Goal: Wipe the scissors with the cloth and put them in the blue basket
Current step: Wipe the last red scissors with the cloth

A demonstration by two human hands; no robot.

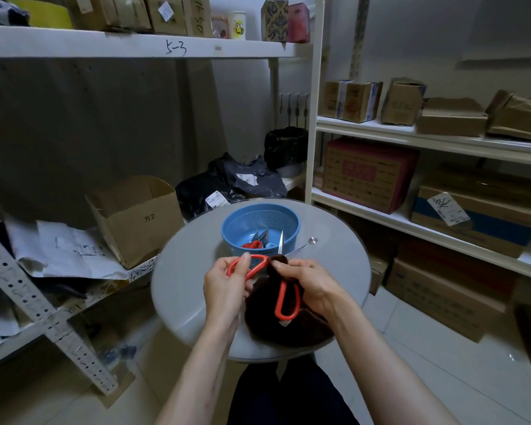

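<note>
Red-handled scissors are held spread open above the round grey table. My left hand grips one red handle loop. My right hand pinches a dark brown cloth against the pivot, and the other handle loop hangs down over the cloth. The two steel blades point away, toward the blue basket. That basket stands at the table's far side and holds other scissors with red and blue handles.
A small round metal piece lies on the table right of the basket. Shelves with cardboard boxes stand to the right. An open box, papers and dark bags sit on the left shelf. My knees are under the table's near edge.
</note>
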